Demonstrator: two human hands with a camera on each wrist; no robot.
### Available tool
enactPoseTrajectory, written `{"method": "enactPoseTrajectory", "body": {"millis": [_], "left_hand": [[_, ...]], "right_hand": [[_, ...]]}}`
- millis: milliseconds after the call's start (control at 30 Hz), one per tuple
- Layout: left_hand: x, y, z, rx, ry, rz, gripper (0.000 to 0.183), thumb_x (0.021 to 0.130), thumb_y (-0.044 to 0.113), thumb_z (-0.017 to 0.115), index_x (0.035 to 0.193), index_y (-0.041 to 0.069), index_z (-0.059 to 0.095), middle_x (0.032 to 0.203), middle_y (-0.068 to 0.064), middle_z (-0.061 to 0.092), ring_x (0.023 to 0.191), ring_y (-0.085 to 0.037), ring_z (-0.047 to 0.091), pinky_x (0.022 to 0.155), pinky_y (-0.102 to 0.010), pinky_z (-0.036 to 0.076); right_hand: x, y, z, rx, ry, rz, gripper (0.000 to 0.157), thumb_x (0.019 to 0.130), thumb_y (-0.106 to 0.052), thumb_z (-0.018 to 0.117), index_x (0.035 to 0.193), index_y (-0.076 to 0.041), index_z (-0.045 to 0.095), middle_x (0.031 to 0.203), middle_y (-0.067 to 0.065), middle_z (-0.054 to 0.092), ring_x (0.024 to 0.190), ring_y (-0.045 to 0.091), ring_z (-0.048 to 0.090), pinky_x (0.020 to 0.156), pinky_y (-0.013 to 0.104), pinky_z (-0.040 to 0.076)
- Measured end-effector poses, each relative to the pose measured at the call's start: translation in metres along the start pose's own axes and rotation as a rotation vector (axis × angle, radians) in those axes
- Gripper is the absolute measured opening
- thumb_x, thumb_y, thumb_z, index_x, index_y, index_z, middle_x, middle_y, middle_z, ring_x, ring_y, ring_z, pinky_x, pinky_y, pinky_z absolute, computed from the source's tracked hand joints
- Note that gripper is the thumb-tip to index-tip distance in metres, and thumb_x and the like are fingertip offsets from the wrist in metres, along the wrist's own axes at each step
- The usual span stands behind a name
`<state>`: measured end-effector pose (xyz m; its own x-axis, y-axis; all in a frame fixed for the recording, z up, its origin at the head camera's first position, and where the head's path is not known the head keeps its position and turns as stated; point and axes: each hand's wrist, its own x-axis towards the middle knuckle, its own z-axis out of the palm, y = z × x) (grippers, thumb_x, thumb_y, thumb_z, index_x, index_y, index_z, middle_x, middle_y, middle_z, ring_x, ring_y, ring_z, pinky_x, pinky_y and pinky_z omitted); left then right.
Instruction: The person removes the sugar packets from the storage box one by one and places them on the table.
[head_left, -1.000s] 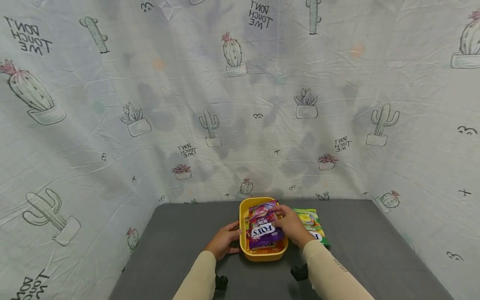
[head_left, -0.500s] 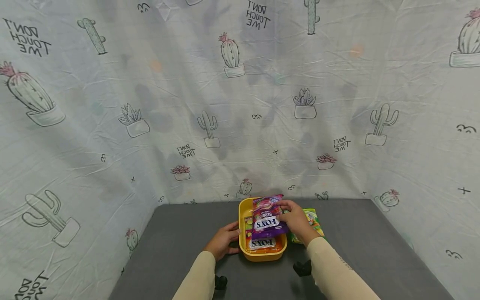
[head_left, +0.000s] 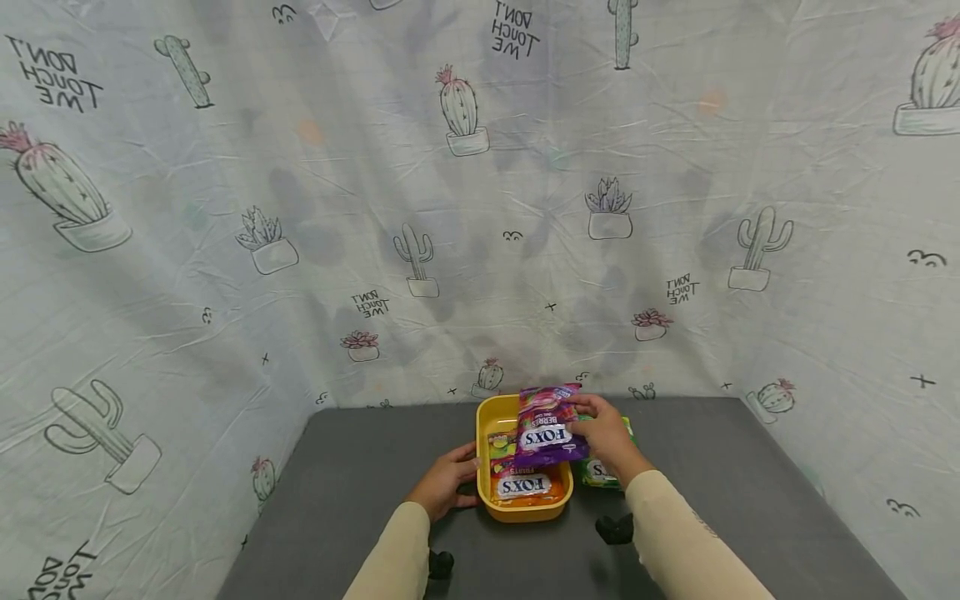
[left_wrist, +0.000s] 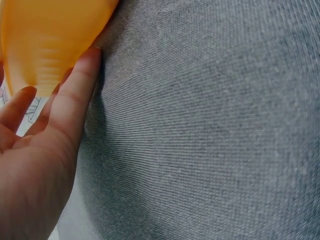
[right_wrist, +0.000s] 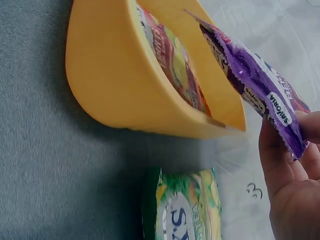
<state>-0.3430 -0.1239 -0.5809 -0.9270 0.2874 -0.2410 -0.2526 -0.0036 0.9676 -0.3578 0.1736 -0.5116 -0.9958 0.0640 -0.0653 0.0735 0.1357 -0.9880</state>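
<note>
A purple candy bag (head_left: 546, 427) is pinched at its right edge by my right hand (head_left: 606, 429), raised above the yellow bin (head_left: 525, 515). In the right wrist view the purple bag (right_wrist: 255, 82) hangs tilted beyond the bin's rim, thumb and fingers on one edge. An orange-red candy bag (head_left: 525, 485) lies inside the bin. My left hand (head_left: 447, 481) touches the bin's left wall, its fingers fairly straight; the left wrist view shows these fingers (left_wrist: 75, 95) against the yellow wall. To the bin's right lies a green candy bag (head_left: 597, 473), partly hidden behind my right hand.
All stands on a grey cloth-covered table (head_left: 360, 450). A pale curtain (head_left: 510, 183) printed with cacti rises behind and on both sides. Small black objects (head_left: 441, 565) show near each wrist.
My right hand has lifted the purple bag up and to the right, uncovering more of the orange-red bag. The left hand stays at the bin's side.
</note>
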Motion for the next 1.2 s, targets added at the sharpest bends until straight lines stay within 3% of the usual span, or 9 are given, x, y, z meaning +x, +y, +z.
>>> {"method": "enactPoseTrajectory", "body": {"millis": [400,700,1200], "left_hand": [[-0.001,-0.002,-0.001,-0.002,0.009,-0.011,0.062,0.095,0.031,0.060,0.149,0.013,0.035,0.143,-0.015,0.041,0.114,-0.030,0.053,0.074,-0.051,0.053],[0.000,0.000,-0.001,-0.005,0.021,-0.015,0.064,0.094,0.031,0.061,0.149,0.012,0.035,0.142,-0.015,0.042,0.113,-0.029,0.054,0.074,-0.050,0.053],[0.003,-0.001,-0.002,-0.017,0.008,-0.014,0.065,0.094,0.031,0.062,0.150,0.012,0.034,0.143,-0.015,0.041,0.113,-0.029,0.054,0.074,-0.051,0.053]], "right_hand": [[0.005,0.017,-0.036,0.003,0.012,-0.024,0.046,0.089,-0.004,0.066,0.132,-0.012,0.053,0.131,0.016,0.046,0.102,0.031,0.056,0.073,0.037,0.053],[0.003,0.016,-0.066,-0.027,0.034,-0.044,0.047,0.091,-0.006,0.063,0.136,-0.009,0.048,0.135,0.017,0.044,0.107,0.031,0.053,0.075,0.036,0.051],[0.005,0.025,-0.100,0.030,0.085,-0.041,0.052,0.092,-0.003,0.061,0.140,-0.003,0.041,0.138,0.021,0.041,0.097,0.024,0.058,0.073,0.033,0.053]]}}
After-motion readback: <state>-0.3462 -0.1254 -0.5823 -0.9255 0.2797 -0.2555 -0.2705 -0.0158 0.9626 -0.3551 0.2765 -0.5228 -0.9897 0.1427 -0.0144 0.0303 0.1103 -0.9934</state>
